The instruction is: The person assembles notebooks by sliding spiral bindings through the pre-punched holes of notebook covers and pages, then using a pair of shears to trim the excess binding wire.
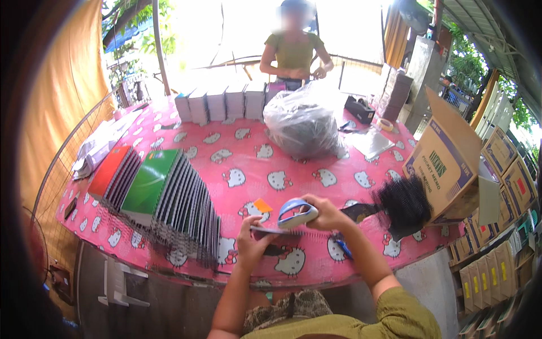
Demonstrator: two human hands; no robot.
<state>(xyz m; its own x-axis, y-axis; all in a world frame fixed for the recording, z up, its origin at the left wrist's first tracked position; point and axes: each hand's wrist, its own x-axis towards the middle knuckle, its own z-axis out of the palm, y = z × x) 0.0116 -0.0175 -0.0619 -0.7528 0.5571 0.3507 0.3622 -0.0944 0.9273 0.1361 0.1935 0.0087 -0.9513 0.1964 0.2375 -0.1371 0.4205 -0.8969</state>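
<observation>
My left hand (252, 242) grips a thin dark notebook (276, 231) by its left end, thumb and fingers on either side. The notebook is seen nearly edge-on, and what looks like a thin spiral coil (319, 234) sticks out past its right end. My right hand (324, 214) is wrapped round a blue-and-white hand tool (297, 211) with a looped handle; its exact kind is unclear. The tool is just above the notebook; whether they touch cannot be told. An orange slip (262, 205) lies beyond my left hand. Right of the notebook rests a blue-handled tool (343, 248).
Green (153, 183) and red (113, 169) spiral notebooks stand stacked at left. Black coils (402, 206) lie beside an open carton (443, 164) at right. Paper stacks (220, 103) and a clear plastic bag (305, 121) sit farther back, where another person (294, 53) stands.
</observation>
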